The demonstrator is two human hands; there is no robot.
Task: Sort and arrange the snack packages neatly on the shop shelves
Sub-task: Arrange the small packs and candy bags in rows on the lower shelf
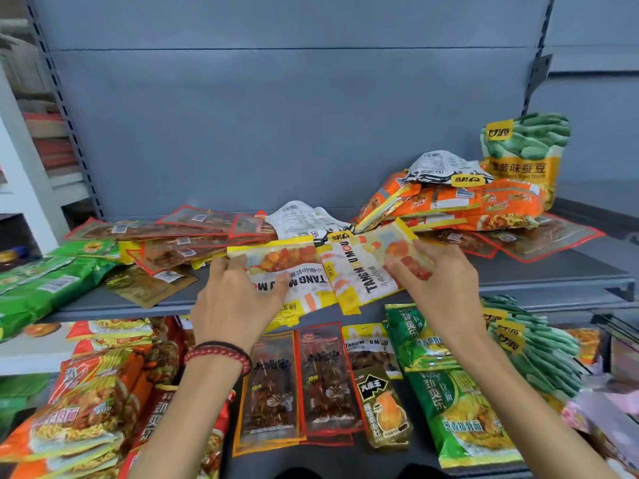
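The upper shelf (553, 274) is carrying heaps at both ends, leaving bare grey room only along its front strip to the right of the hands and in a small gap near the brown pack (152, 283). Above the heaps the back panel (276, 115) is standing free. Two white-and-yellow candy packs are lying side by side at the front middle of this shelf, both overhanging its front edge. The left hand (235, 299) is reaching palm down over the left candy pack (294, 267), its fingers curling round the pack's far left edge and the thumb pressing on its face, so it is gripping the pack. The right hand (439, 281) is pinching the right candy pack (363, 267) at its right edge, thumb and fingers closing on the printed sweets. Red-edged skewer packs (179, 229) are crowding in from the left, just behind the left hand. An orange noodle pile (460, 202) is sitting close behind the right hand, with a green bean bag (525, 153) standing upright behind it. Both forearms are stretching out over the lower shelf (345, 461) — it is packed with more packages.
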